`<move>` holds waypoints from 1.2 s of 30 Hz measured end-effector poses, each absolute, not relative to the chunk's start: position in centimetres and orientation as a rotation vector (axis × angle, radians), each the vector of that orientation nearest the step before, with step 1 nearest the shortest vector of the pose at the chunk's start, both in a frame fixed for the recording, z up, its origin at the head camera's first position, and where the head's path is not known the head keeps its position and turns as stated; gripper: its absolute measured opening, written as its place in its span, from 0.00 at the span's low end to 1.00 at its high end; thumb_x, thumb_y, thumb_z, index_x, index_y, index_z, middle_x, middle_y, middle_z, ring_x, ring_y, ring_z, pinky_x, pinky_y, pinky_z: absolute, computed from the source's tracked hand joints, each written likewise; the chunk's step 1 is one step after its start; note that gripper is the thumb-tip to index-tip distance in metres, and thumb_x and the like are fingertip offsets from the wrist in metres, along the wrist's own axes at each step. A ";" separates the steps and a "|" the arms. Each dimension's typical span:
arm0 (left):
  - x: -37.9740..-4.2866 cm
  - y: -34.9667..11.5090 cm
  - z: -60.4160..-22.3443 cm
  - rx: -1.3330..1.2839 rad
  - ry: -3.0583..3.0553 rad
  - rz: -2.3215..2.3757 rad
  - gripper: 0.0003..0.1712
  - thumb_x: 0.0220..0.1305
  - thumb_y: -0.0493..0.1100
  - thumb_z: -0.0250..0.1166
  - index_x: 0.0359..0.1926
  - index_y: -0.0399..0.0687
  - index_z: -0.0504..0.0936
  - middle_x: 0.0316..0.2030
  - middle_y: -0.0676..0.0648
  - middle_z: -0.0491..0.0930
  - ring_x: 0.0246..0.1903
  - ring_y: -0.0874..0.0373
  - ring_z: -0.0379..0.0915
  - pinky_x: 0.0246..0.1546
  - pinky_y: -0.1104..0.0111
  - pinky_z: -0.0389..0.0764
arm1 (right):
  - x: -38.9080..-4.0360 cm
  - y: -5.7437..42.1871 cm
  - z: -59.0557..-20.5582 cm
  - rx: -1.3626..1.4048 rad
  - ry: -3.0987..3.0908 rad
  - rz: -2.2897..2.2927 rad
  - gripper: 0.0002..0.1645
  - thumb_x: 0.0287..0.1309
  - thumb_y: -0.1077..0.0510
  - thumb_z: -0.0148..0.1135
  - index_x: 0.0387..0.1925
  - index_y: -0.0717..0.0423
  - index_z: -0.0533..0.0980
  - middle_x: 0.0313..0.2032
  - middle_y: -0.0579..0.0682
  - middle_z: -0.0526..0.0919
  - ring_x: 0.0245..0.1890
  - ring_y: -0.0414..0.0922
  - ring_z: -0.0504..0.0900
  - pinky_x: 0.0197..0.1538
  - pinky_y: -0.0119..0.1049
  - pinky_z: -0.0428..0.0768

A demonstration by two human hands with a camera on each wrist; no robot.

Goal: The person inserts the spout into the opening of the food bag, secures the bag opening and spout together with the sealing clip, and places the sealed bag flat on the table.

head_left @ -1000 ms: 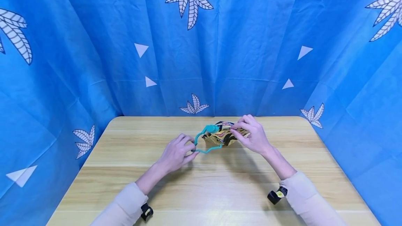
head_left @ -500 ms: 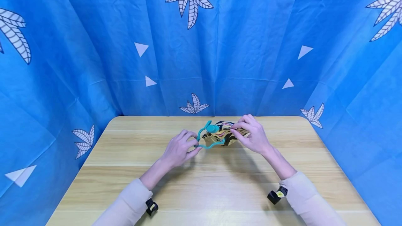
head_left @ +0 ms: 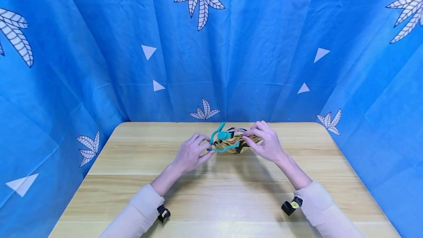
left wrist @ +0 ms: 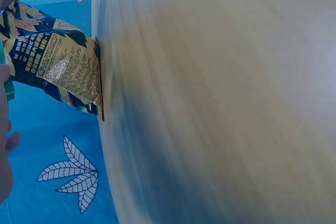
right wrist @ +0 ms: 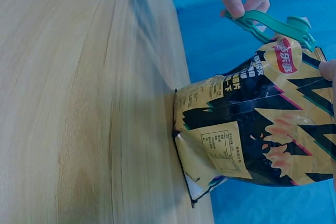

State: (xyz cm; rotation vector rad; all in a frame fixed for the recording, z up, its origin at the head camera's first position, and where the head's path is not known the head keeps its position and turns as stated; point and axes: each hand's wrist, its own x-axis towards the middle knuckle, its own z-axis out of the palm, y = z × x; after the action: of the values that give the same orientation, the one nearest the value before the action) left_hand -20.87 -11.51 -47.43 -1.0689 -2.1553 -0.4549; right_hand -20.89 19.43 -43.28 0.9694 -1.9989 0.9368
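A gold and black snack bag stands near the table's far edge, its printed side facing the right wrist view. My right hand pinches its top edge with thumb and fingers. A round teal cap sits at the bag's top left corner. My left hand pinches the joined end of a teal bag clip, its two arms spread apart. One arm passes on the far side of the cap, the other on the near side of the bag. Whether the clip touches the bag is unclear.
The light wooden table ends just behind the bag. A blue curtain with leaf prints hangs behind it and along both sides. Both sleeves carry small black wrist cameras.
My left hand has brought the spread clip to the right and slightly away from me, its arms now passing either side of the cap. The right hand and bag stay almost still.
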 end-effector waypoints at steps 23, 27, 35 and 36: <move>-21.8 -10.4 -46.0 -1.067 -2.142 -0.503 0.10 0.59 0.48 0.79 0.32 0.50 0.86 0.45 0.46 0.88 0.44 0.53 0.82 0.36 0.68 0.86 | -20.8 19.5 -43.0 0.975 -2.013 0.952 0.08 0.51 0.66 0.75 0.34 0.54 0.88 0.30 0.48 0.81 0.34 0.44 0.72 0.38 0.29 0.67; -21.9 -10.4 -45.8 -1.063 -2.144 -0.506 0.09 0.60 0.48 0.78 0.33 0.50 0.87 0.46 0.46 0.88 0.45 0.53 0.82 0.36 0.68 0.86 | -20.7 19.6 -43.1 0.974 -2.016 0.958 0.09 0.50 0.66 0.76 0.36 0.55 0.88 0.31 0.48 0.82 0.34 0.44 0.73 0.38 0.30 0.68; -22.1 -10.4 -45.9 -1.056 -2.141 -0.507 0.10 0.59 0.47 0.79 0.33 0.50 0.86 0.46 0.45 0.88 0.45 0.52 0.82 0.37 0.67 0.87 | -20.7 19.6 -43.3 1.015 -2.004 0.960 0.14 0.47 0.62 0.78 0.40 0.56 0.89 0.32 0.50 0.82 0.36 0.43 0.74 0.39 0.30 0.70; -22.1 -10.3 -45.9 -1.054 -2.145 -0.507 0.10 0.59 0.47 0.78 0.33 0.50 0.86 0.46 0.45 0.88 0.45 0.52 0.82 0.37 0.67 0.87 | -20.7 19.6 -43.2 1.017 -1.998 0.959 0.14 0.47 0.61 0.78 0.40 0.56 0.89 0.31 0.50 0.82 0.36 0.44 0.74 0.39 0.30 0.70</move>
State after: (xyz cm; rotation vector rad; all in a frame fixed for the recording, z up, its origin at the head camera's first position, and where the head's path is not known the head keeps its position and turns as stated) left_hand -22.09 -10.34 -45.86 -1.0542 -2.1448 -0.5071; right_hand -20.73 19.62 -43.21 1.0167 -1.9983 0.9589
